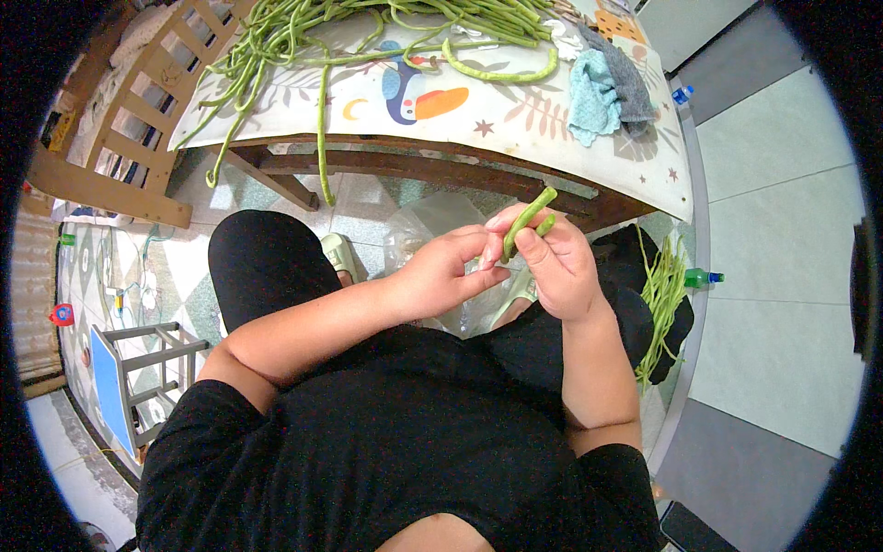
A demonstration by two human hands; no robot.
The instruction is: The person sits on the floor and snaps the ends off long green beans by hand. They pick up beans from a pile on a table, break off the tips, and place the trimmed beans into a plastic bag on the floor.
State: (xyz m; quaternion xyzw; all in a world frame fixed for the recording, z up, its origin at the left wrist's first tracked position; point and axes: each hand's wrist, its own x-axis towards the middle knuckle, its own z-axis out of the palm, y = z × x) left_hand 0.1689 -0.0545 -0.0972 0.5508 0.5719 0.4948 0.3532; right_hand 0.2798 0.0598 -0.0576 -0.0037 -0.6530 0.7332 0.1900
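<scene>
Above my lap, my right hand (559, 267) is closed on pieces of long green bean (528, 221), thumb pressed against them. One piece slants up past the fingers and a shorter end shows beside the thumb. Close against it on the left, my left hand (451, 273) has its fingers curled in at the bean's lower end; its fingertips are partly hidden. Beneath my hands, a clear plastic bag (432, 221) lies between my legs. A big heap of long green beans (395, 17) covers the far part of the table, several dangling over its near edge.
The table (515, 110) has a printed cover, with a single bean and blue and grey cloths (596, 97) on it. More beans (662, 299) lie on black material by my right leg. A blue-topped stool (115, 386) and a wooden chair (138, 138) stand left.
</scene>
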